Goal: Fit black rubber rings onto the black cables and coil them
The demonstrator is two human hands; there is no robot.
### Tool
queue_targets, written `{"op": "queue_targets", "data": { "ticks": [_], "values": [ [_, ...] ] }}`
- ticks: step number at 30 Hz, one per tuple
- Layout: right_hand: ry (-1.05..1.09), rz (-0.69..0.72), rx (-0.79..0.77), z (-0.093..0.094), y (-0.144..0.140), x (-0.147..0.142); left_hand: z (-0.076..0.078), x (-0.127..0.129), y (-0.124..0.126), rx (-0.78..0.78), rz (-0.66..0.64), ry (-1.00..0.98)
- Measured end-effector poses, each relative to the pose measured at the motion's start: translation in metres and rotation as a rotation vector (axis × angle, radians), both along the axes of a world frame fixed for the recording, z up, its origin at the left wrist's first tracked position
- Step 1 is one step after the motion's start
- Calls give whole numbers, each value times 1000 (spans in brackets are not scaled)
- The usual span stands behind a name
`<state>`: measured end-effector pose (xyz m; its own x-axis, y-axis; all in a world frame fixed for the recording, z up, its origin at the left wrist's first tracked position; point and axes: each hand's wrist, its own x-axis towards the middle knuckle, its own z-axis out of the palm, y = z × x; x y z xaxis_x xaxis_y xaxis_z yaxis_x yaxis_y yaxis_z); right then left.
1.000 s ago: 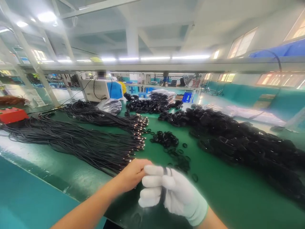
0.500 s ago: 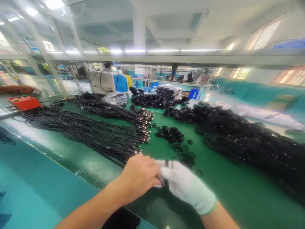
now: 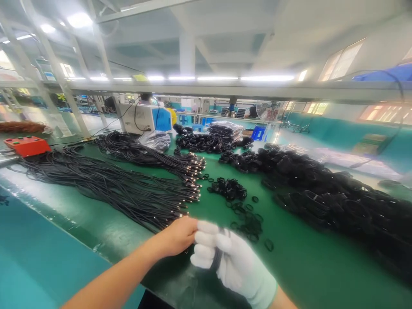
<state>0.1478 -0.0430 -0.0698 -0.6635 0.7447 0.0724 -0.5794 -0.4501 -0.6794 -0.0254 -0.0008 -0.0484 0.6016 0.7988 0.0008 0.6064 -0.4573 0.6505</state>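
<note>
My right hand [image 3: 230,259], in a white glove, is closed around a thin black cable [image 3: 219,257] folded into a small bundle. My bare left hand [image 3: 177,235] presses against the glove's fingertips and pinches the same cable at its top. Both hands hover over the near part of the green mat [image 3: 296,266]. Just beyond them lie small black rubber rings [image 3: 246,216], scattered and in a small heap. To the left, a long spread of loose black cables [image 3: 106,186] points its metal plug ends toward my hands.
A large heap of coiled black cables [image 3: 331,197] covers the right side. More coils and bagged bundles [image 3: 222,128] sit at the back. A white and blue machine [image 3: 144,118] and an orange box [image 3: 27,146] stand at the left. The bench's teal front edge [image 3: 48,253] runs diagonally.
My left hand slid off the top of the glove and back to its fingertips. The camera view shifted slightly; both hands stayed on the cable.
</note>
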Motion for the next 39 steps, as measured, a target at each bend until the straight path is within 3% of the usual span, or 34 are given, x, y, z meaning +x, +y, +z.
{"op": "queue_targets", "data": {
  "ticks": [3,6,10,15,18,20,23,26,31,33,35,37,39],
  "values": [
    [94,-250,-103,6,10,13,2,0,-2,188,122,226],
    [120,-378,-128,9,19,26,0,12,-17,269,217,396],
    [70,-446,-125,7,24,29,-4,35,-44,374,167,504],
    [-123,-414,-71,6,19,21,0,36,-43,644,-1,391],
    [-218,-238,-15,4,14,16,16,24,-26,851,-183,335],
    [-184,-130,16,1,10,14,30,16,-15,872,-302,291],
    [-86,-1,-7,-4,5,11,42,10,-2,786,-385,209],
    [-71,135,-43,-7,3,10,42,10,2,708,-409,152],
    [-168,181,-96,-11,2,11,44,13,-2,654,-394,173],
    [-138,202,-129,-12,0,10,47,12,-2,448,-336,165],
    [-101,208,-167,-13,-2,8,44,9,0,123,-262,69],
    [-54,227,-200,-14,-2,6,35,5,1,-175,-154,-93],
    [-22,268,-184,-15,-1,3,21,4,-2,-346,-40,-256]
  ]
}}
